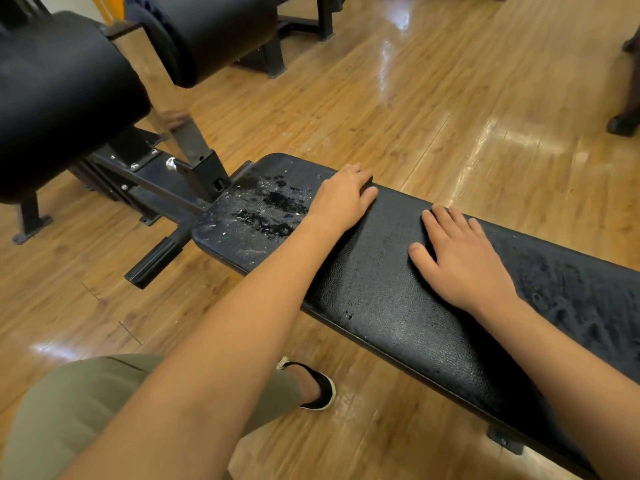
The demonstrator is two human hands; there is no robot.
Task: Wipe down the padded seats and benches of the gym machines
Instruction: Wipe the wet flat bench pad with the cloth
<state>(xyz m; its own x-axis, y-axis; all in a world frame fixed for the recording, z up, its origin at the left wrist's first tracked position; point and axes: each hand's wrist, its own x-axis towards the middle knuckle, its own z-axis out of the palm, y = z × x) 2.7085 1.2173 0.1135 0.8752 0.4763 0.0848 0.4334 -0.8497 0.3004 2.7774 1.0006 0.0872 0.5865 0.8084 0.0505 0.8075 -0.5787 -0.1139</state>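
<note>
A long black padded bench [391, 306] runs from the centre to the lower right. Its left end is wet, with droplets and white specks [266, 209]. My left hand [341, 200] lies on the pad near the far edge, its fingers curled over a small dark cloth [367, 183] that is mostly hidden under the hand. Further right, my right hand [460, 261] rests flat on the pad with its fingers spread and nothing in it. The pad's right part [561, 292] shows faint smeared marks.
Two big black roller pads [59, 98] [221, 32] stand on a steel post [194, 140] at the upper left. A black handle [156, 259] sticks out below the bench end. Wooden floor [433, 98] lies all around. My leg and sandal [318, 386] are below; another person's foot [623, 124] is at the right edge.
</note>
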